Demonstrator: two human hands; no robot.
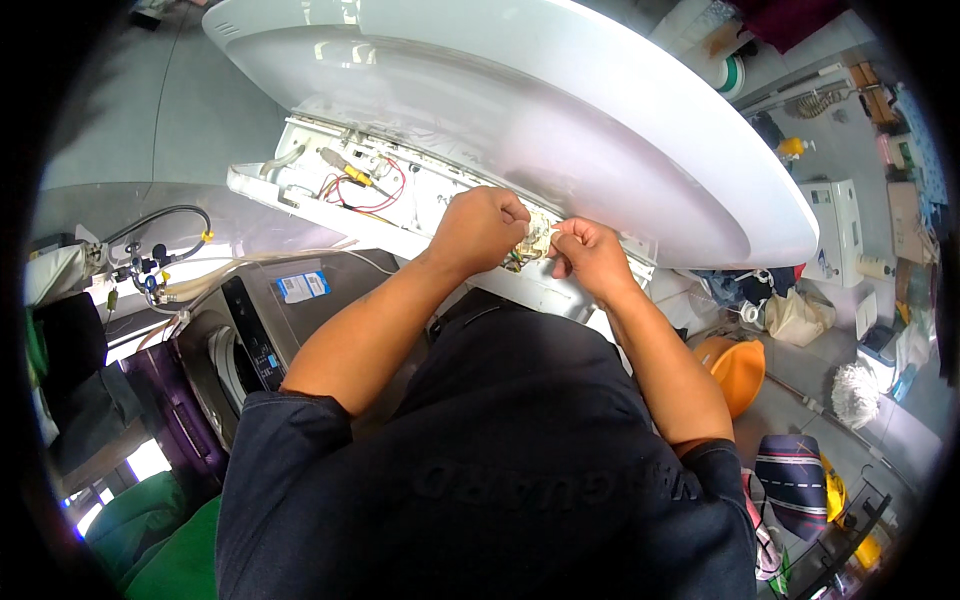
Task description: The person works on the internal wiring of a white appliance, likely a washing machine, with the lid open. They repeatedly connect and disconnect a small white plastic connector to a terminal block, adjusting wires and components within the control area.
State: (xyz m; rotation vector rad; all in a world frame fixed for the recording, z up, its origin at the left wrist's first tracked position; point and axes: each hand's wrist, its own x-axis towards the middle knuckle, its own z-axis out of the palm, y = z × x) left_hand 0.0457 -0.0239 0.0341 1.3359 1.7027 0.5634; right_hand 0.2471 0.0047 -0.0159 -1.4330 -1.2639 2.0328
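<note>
My left hand (482, 232) is closed, its fingertips pinched over a cluster of wires (515, 262) in a long white open tray (410, 225). Close by on the right, my right hand (590, 258) pinches with thumb and forefinger at the same spot. Whatever sits between the fingertips is too small to make out. A screwdriver (350, 170) with a yellow and grey handle lies in the left part of the tray, beside loose red wires (400, 180). Behind the tray rises the large, curved white housing (600, 110) of an appliance.
A grey front-loading washing machine (320, 300) stands below left, with hoses (190, 215) and a purple suitcase (175, 410) near it. On the right are an orange basin (735, 375), a white fluffy duster (856, 395), a white box-shaped unit (835, 230) and several bags.
</note>
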